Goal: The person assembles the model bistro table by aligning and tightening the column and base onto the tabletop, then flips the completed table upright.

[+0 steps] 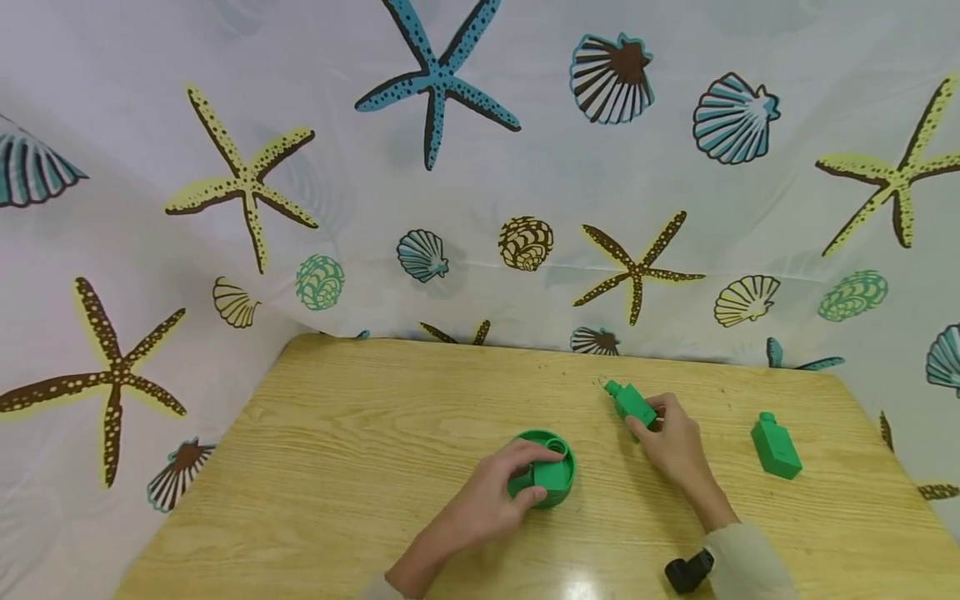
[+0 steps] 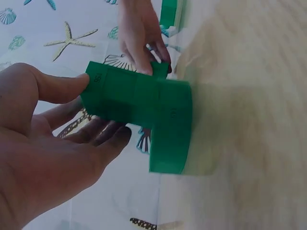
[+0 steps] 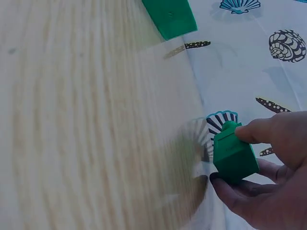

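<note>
My left hand [image 1: 487, 492] pinches a green bottle-shaped block [image 2: 120, 91] between thumb and fingers. The block sits in or just over a round, shallow green dish [image 2: 171, 127] on the table; its lower part is hidden by the dish wall. Further right, my right hand [image 1: 675, 446] holds a small green bottle [image 1: 633, 406] with a narrow neck, tilted so the neck points to the back left. In the right wrist view the thumb lies near the neck of that bottle [image 3: 235, 151], with fingers below. Another green bottle [image 1: 776, 446] stands on the table to the right, untouched.
A wooden table [image 1: 360, 450] lies under everything. Behind it and at its sides hangs a white cloth [image 1: 480, 192] printed with starfish and shells. A black device [image 1: 688, 571] is strapped at my right wrist. Part of a green piece [image 3: 172, 17] shows at the right wrist view's top edge.
</note>
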